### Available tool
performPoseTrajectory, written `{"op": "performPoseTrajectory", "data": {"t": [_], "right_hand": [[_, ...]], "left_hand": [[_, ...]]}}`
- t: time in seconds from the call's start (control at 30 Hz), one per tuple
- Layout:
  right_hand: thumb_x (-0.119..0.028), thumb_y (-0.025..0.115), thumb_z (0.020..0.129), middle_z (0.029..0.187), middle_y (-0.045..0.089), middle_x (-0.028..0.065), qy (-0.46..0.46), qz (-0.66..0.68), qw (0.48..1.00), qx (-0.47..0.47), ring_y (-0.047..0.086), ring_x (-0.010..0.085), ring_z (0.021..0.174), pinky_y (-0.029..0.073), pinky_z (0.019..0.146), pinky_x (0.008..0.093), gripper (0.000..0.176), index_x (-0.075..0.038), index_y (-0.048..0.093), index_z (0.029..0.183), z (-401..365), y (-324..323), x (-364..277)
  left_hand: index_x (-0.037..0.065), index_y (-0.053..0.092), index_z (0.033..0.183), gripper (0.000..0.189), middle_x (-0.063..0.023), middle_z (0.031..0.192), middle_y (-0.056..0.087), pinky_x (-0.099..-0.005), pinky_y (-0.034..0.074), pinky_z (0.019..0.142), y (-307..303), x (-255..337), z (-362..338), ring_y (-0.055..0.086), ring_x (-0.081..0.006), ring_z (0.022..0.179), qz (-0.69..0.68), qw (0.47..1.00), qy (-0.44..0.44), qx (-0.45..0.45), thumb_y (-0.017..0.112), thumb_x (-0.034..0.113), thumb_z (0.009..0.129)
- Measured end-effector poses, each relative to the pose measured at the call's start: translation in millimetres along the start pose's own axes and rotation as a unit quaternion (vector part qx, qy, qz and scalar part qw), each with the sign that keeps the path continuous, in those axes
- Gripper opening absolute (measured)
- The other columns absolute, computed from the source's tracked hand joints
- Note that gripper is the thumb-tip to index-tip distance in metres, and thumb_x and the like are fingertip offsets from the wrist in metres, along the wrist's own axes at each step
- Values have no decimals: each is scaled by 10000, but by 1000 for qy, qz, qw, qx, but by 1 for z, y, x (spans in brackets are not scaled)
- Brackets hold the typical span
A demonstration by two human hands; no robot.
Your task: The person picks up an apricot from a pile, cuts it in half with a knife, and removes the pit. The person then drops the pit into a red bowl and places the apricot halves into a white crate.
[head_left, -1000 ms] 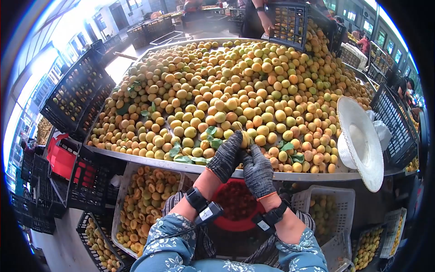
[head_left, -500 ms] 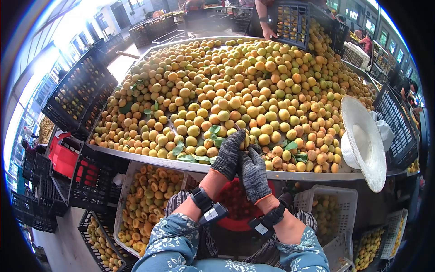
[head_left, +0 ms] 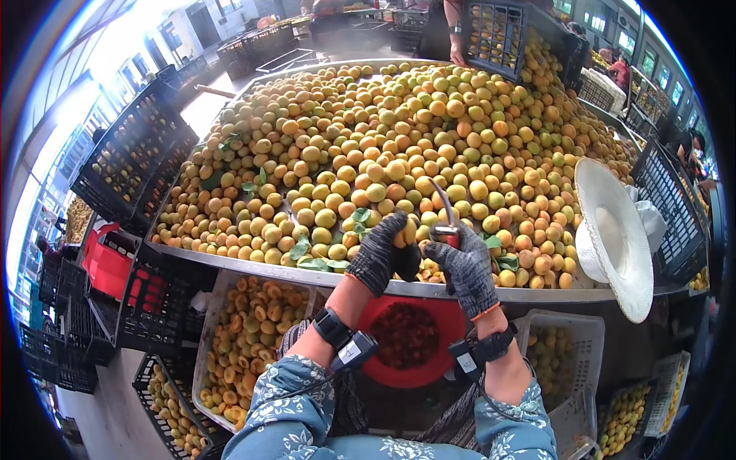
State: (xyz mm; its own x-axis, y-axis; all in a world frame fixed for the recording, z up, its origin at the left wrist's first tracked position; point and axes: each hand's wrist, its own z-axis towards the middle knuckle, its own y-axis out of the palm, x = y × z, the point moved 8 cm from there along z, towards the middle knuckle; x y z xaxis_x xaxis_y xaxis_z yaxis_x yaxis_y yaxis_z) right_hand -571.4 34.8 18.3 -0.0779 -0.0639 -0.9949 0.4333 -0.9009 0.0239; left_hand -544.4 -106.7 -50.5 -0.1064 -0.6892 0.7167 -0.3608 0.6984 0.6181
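In the head view, my left hand [head_left: 379, 254], in a dark grey knit glove, has its fingers wrapped round an apricot [head_left: 406, 233]. My right hand [head_left: 469, 270], gloved alike, grips a curved knife [head_left: 444, 205] with a red handle, its blade pointing up and away from me. The hands are slightly apart above the near metal edge of the table [head_left: 529, 294]. Beyond them spreads a large heap of whole apricots [head_left: 368, 157] with some green leaves [head_left: 300, 247]. Directly below stands a red basin [head_left: 441, 368] holding dark reddish pieces.
At lower left, a white crate [head_left: 204, 349] holds split apricots. Another pale crate [head_left: 586, 353] sits at lower right. A straw hat [head_left: 606, 230] rests on the table's right side. Across the heap, another person's hand [head_left: 458, 54] is beside a black crate [head_left: 494, 38].
My hands, close together before, have separated; the right one moved right. The knife now shows plainly, and an apricot is visible in my left hand. The other person's hand shifted slightly.
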Motion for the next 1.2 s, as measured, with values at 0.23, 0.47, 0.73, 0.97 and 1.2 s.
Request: {"op": "performPoseTrajectory", "data": {"t": [0.23, 0.47, 0.73, 0.97, 1.2], "right_hand": [[-68, 630, 708, 736, 613, 55, 90, 70, 992, -54, 442, 79, 384, 317, 303, 209, 344, -3, 606, 1045, 1, 3, 19], [-62, 603, 738, 710, 590, 8, 31, 167, 983, -72, 537, 72, 510, 426, 429, 195, 282, -11, 610, 1015, -3, 0, 24], [-106, 555, 760, 692, 588, 36, -27, 178, 983, 42, 494, 99, 417, 421, 366, 208, 290, 10, 582, 1025, -3, -22, 22], [9, 719, 707, 921, 648, 37, -50, 51, 990, -122, 594, 85, 807, 507, 710, 228, 393, -20, 617, 1086, -10, 25, -6], [-60, 699, 772, 853, 637, 24, 30, 29, 999, -4, 580, 80, 754, 491, 651, 217, 266, 16, 620, 1015, 9, -3, 23]], "left_hand": [[65, 571, 1047, 322, -50, 801, 603, -227, 474, 467, 29, -12, -8, 581, -146, 605, 197, 962, 95, -161, 565, 327, 858], [67, 564, 1030, 218, -52, 963, 569, -216, 514, 670, 25, -18, -8, 564, -119, 870, 288, 908, 202, -229, 582, 198, 856], [34, 527, 1078, 346, -55, 943, 602, -284, 484, 766, 43, 30, -36, 583, -140, 851, 427, 834, 311, -158, 675, 12, 766], [47, 549, 1047, 307, -122, 924, 637, -352, 542, 692, 11, -19, -5, 637, -254, 817, -124, 987, -62, -83, 485, 314, 910], [44, 548, 936, 390, -108, 679, 608, -323, 491, 399, 39, -24, -26, 592, -242, 489, -62, 974, -129, -173, 497, 427, 889]]}}
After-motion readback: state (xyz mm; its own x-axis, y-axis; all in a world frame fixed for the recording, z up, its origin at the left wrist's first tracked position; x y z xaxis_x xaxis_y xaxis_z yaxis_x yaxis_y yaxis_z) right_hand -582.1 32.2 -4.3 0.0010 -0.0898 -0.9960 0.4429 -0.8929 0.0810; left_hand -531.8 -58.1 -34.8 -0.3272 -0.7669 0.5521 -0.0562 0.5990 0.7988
